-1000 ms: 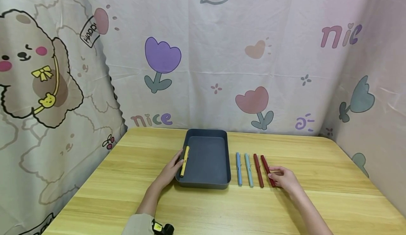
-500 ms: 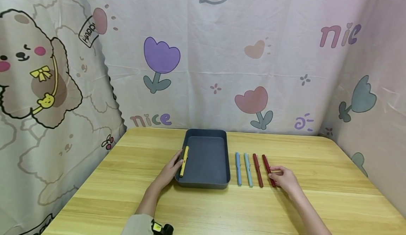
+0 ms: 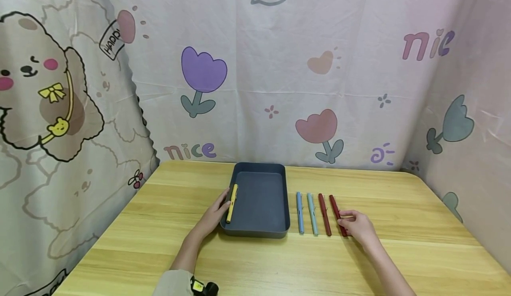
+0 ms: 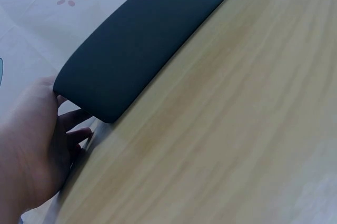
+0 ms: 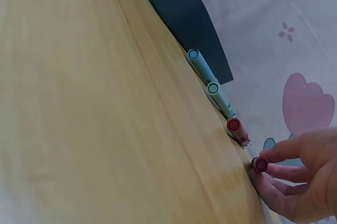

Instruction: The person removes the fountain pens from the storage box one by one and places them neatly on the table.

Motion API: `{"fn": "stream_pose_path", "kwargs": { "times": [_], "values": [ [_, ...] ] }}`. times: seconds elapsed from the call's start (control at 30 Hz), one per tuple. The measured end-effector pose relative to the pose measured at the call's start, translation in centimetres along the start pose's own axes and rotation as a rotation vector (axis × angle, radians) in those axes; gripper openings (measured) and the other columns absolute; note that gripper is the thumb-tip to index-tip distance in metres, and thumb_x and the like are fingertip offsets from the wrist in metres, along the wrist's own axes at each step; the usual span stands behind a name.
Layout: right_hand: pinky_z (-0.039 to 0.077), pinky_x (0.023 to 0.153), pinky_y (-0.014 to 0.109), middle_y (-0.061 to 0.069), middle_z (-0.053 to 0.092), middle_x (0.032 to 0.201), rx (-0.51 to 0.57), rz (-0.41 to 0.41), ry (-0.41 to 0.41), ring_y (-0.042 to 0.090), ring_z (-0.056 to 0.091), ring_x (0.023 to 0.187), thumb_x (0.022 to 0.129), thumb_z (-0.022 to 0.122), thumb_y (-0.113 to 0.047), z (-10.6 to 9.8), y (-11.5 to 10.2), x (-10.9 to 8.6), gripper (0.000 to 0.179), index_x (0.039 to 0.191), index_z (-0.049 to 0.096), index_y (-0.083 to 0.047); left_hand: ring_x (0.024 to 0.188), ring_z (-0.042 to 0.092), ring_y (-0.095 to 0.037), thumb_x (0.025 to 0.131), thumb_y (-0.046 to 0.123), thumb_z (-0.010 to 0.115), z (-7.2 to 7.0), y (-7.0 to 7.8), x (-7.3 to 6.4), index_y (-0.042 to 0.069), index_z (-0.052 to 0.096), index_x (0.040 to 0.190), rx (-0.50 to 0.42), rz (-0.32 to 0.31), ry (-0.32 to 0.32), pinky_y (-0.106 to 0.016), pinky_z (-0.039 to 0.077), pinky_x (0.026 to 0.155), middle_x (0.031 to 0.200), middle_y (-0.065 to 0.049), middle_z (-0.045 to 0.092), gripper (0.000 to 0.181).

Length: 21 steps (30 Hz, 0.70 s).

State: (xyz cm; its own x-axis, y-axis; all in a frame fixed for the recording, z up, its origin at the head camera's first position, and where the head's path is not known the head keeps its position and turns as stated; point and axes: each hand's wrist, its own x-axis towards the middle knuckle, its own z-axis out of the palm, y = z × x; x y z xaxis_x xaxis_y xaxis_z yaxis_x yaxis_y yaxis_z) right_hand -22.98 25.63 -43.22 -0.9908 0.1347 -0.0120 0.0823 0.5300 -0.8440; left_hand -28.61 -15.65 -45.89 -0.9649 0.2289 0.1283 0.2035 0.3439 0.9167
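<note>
In the head view, my left hand (image 3: 213, 216) grips the left wall of a dark grey tray (image 3: 259, 234), thumb at the rim and fingers along the outside. A yellow pen (image 3: 232, 203) lies inside, along that wall. To the right, my right hand (image 3: 359, 226) pinches a dark red pen (image 3: 336, 209) between thumb and fingers; the pen lies slanted at the table surface. The right wrist view shows this pen's round end (image 5: 260, 164) at the fingertips. Beside it lie a red pen (image 3: 324, 215), a light green pen (image 3: 312, 215) and a blue pen (image 3: 300, 213) in a row.
The wooden table (image 3: 259, 269) runs back to a printed cloth (image 3: 255, 65), which also hangs on both sides. The tray stands near the table's back edge, with the pen row just right of it. A black device (image 3: 204, 287) is strapped at the left wrist.
The far end of the dark red pen has shifted slightly to the right since one second ago. Both hands, the tray and the other pens stay in place.
</note>
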Motion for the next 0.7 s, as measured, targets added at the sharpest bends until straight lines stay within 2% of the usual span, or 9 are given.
{"fn": "stream_pose_path", "kwargs": {
  "times": [0.23,0.5,0.57,0.67,0.7],
  "values": [
    [0.051,0.059,0.032,0.013,0.064,0.088,-0.031,-0.005,0.018,0.022,0.061,0.072,0.085,0.061,-0.006,0.1,0.0,0.0,0.032,0.111,0.056,0.012,0.135,0.014,-0.032,0.1,0.025,0.04,-0.1,-0.1,0.0,0.015,0.021,0.148,-0.006,-0.014,-0.009,-0.051,0.015,0.105,0.149,-0.015,0.016,0.053],
    [0.052,0.058,0.032,0.015,0.064,0.086,-0.041,-0.031,0.028,0.023,0.062,0.071,0.085,0.062,-0.004,0.3,0.0,0.0,0.031,0.109,0.056,0.014,0.134,0.013,-0.035,0.1,0.024,0.04,-0.1,0.0,0.1,0.011,0.021,0.148,-0.002,0.009,-0.011,-0.052,0.014,0.105,0.149,-0.019,0.016,0.053],
    [0.052,0.058,0.032,0.015,0.064,0.086,-0.042,-0.035,0.028,0.024,0.062,0.071,0.085,0.062,-0.004,0.3,0.0,0.0,0.031,0.109,0.056,0.014,0.134,0.012,-0.035,0.1,0.023,0.041,-0.2,0.3,0.0,0.009,0.02,0.147,-0.019,0.005,-0.022,-0.052,0.013,0.105,0.149,-0.019,0.015,0.053],
    [0.052,0.059,0.033,0.015,0.064,0.086,-0.044,-0.039,0.029,0.024,0.063,0.071,0.085,0.062,-0.004,0.4,0.0,0.0,0.031,0.109,0.056,0.014,0.134,0.011,-0.037,0.1,0.02,0.04,-0.4,1.7,-0.6,0.005,0.019,0.147,-0.029,0.003,-0.036,-0.053,0.013,0.105,0.148,-0.022,0.014,0.054],
    [0.053,0.059,0.033,0.015,0.064,0.086,-0.043,-0.04,0.029,0.025,0.063,0.071,0.085,0.062,-0.004,0.4,0.0,0.0,0.031,0.109,0.056,0.014,0.134,0.011,-0.037,0.1,0.021,0.041,-0.4,1.6,-0.6,0.005,0.019,0.147,-0.031,-0.002,-0.035,-0.052,0.013,0.105,0.148,-0.021,0.014,0.054]
  ]
}}
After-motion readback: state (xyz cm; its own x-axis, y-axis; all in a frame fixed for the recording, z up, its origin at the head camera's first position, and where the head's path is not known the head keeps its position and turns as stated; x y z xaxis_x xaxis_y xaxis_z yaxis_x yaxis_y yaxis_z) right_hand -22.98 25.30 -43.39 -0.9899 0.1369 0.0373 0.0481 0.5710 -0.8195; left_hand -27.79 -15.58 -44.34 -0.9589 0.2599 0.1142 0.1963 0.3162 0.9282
